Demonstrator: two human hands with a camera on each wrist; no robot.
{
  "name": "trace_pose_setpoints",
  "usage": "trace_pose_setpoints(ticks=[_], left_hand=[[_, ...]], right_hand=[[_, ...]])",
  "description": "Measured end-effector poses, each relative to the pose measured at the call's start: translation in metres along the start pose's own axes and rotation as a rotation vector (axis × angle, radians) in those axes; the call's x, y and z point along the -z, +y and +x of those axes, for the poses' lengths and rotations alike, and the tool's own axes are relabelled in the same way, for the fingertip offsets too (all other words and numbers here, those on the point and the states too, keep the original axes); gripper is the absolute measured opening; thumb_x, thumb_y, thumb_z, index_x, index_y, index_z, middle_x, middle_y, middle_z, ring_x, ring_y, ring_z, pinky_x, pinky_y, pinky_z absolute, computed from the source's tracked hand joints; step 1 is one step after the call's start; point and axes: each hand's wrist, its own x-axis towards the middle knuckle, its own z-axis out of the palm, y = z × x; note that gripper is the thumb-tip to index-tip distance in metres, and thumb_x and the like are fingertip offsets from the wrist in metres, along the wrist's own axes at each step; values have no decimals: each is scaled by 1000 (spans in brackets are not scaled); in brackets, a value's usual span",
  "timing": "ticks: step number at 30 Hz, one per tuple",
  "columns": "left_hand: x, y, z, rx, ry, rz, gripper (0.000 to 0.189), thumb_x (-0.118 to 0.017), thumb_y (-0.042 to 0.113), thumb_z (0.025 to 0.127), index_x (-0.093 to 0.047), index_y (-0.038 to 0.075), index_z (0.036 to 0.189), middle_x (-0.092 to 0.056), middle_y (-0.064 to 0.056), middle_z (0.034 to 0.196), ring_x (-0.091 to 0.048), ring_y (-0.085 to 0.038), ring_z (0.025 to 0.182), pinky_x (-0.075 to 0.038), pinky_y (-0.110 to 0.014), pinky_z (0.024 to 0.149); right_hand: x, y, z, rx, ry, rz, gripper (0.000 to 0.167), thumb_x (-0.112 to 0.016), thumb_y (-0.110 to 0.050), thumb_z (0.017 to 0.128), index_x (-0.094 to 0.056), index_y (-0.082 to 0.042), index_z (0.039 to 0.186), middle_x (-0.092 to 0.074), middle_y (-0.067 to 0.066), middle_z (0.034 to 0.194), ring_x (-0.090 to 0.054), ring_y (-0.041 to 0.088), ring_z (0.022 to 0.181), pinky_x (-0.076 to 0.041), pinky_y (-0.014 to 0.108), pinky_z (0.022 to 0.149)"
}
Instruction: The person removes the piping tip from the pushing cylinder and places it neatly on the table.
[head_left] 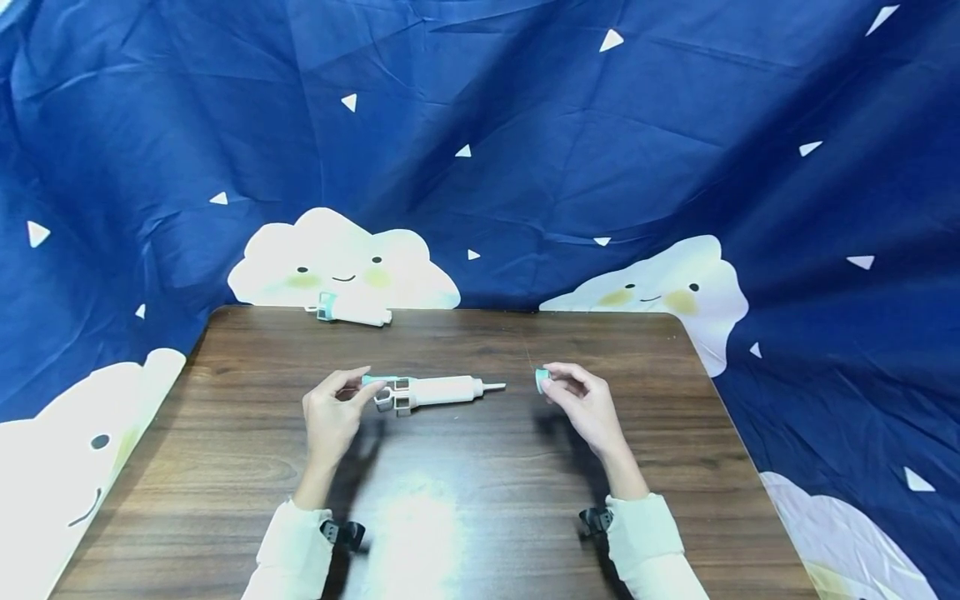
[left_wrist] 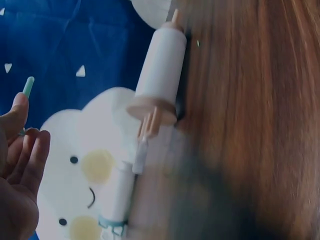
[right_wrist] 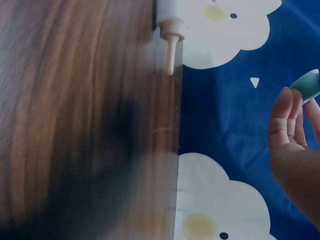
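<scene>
A white syringe-like tube [head_left: 442, 390] with a narrow nozzle lies on the wooden table between the hands, nozzle to the right. Its left end has a frame-like white part [head_left: 401, 396]. My left hand [head_left: 332, 417], just left of that end, pinches a slim teal stick [left_wrist: 29, 87] between thumb and fingers; its rounded tip sticks out in the left wrist view. Right of the nozzle, my right hand [head_left: 588, 407] holds a small teal cap [head_left: 542, 381] by its fingertips. The cap [right_wrist: 307, 86] also shows in the right wrist view, apart from the nozzle [right_wrist: 171, 55].
A second white tube [head_left: 360, 313] with a teal collar [head_left: 326, 306] lies at the back left edge of the wooden table [head_left: 480, 342]. Behind the table hangs a blue cloth [head_left: 480, 75] with clouds and triangles. Each sleeve carries a black wrist device [head_left: 343, 534].
</scene>
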Motion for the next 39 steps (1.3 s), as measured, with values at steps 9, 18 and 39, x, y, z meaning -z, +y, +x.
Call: trace_pose_setpoints(ticks=[9,18,39], left_hand=[[21,-22,-6,23,61,59,25,-89,3,76,-80,2,99,-74,-9,79,-66,-15,68,-51,-14,65],[35,-48,-18,51,99,135,26,-89,0,75,-80,1,99,-74,-12,79,-56,10,68,-46,-9,64],[71,-83,-42,317,32,330,21,-84,5,83,-79,4,104,-77,-13,90,-53,17,69,-41,-11,71]], right_hand=[[12,11,-12,-3,95,-123,26,-74,-2,91,-71,7,116,-64,19,102,-62,9,85,-53,17,74],[20,15,-26,-47,166,-270,27,-76,1,88,-70,11,113,-62,22,96,-57,9,79,-47,14,69],[78,75,-40,-186,203,-539,32,-81,-18,88,-74,-2,115,-63,13,99,-56,6,79,-44,16,68]])
